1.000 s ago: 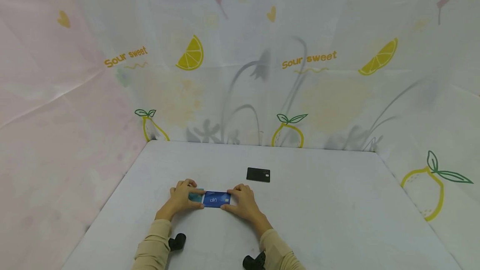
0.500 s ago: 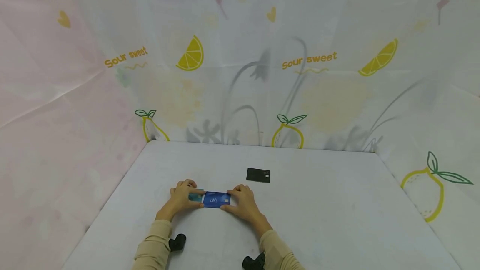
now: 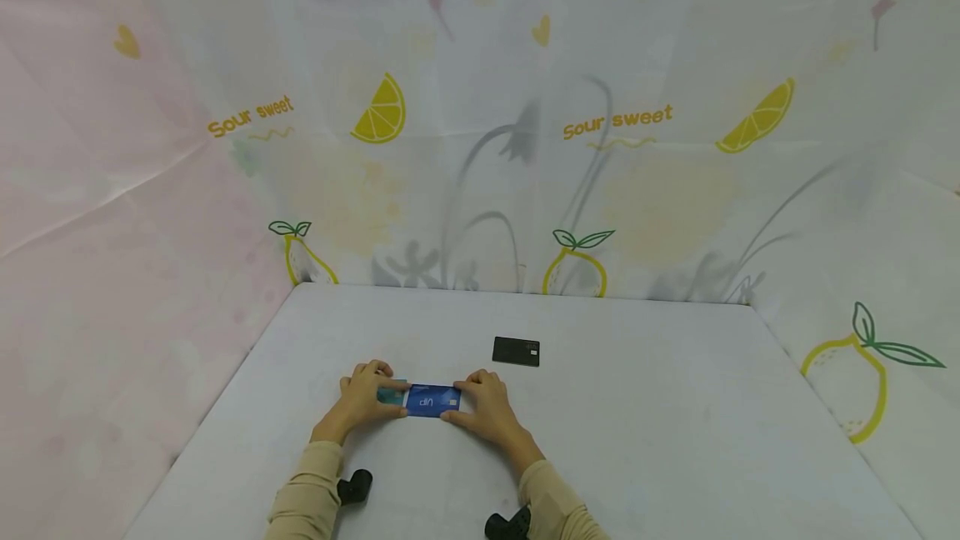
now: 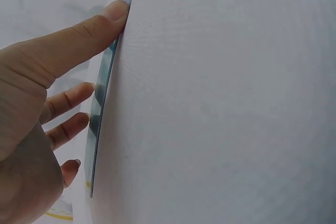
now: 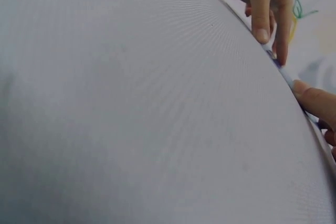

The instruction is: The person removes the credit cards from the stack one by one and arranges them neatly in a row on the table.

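In the head view a blue card [image 3: 432, 401] printed "VIP", upside down from here, lies end to end with a teal card [image 3: 390, 396] on the white table. My left hand [image 3: 362, 396] spans the teal card, thumb on its near edge and index fingertip on its far edge, right at the seam with the blue one. The left wrist view shows the teal card [image 4: 102, 93] almost edge-on, its other fingers behind it. With thumb and index finger my right hand [image 3: 487, 408] pinches the blue card by its right-hand corners. Part of the teal card is hidden under my left hand.
A black card [image 3: 516, 351] with a chip lies farther back, right of the hands. Black wrist devices [image 3: 356, 487] sit by both beige sleeves [image 3: 306, 486]. Behind the white table [image 3: 660, 423] hangs a lemon-print cloth [image 3: 480, 148].
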A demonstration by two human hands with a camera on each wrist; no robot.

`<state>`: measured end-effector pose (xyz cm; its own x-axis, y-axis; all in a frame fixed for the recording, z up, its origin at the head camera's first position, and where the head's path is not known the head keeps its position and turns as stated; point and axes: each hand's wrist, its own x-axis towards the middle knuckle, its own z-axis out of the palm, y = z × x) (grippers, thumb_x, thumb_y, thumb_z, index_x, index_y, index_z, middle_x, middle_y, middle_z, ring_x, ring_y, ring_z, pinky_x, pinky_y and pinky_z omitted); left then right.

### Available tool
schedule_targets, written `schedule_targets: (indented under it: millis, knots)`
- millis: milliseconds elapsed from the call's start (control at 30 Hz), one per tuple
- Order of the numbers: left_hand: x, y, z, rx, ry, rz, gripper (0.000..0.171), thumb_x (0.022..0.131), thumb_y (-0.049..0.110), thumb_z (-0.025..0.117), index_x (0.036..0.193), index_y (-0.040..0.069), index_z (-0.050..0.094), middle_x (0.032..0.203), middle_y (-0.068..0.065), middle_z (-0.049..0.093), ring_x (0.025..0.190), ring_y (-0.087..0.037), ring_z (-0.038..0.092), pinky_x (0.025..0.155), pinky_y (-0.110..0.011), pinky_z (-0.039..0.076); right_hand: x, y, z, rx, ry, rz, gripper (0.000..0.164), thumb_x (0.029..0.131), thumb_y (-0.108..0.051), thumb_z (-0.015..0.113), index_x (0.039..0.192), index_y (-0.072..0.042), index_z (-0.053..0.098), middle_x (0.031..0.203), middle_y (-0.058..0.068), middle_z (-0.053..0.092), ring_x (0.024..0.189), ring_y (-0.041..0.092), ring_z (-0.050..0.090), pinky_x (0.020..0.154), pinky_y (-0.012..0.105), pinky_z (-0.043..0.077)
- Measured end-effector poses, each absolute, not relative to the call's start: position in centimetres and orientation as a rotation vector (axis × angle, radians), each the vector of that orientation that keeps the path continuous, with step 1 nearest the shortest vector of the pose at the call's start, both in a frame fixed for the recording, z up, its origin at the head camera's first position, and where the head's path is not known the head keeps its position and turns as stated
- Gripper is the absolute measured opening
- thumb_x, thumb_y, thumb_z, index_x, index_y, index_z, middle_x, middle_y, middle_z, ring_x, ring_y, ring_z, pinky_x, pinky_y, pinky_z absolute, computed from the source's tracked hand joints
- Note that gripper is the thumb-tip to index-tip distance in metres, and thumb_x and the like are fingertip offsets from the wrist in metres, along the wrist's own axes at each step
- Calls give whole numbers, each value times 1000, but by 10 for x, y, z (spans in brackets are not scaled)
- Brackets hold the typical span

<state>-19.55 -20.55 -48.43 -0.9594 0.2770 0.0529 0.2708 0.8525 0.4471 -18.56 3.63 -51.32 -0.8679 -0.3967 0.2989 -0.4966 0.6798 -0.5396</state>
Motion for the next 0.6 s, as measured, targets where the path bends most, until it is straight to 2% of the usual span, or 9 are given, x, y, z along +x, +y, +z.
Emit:
schedule_targets:
  millis: [367,600]
  knots:
    - [-195,-205,-483,449,3007,727,42,65,31,85,103,16,75,104,-6,52,103,-33,43,78,-51,28,-184,37,-515,730,-2744,980,53,78,-41,73,116,-4,66,101,6,54,92,19,46,80,35,38]
    - [-198,-203,-480,481,3013,791,54,61,32,87,108,10,72,106,-11,59,102,-34,50,81,-53,30,-188,39,-509,702,-2732,1126,51,81,-37,72,116,-1,65,100,7,59,93,19,51,82,34,43]
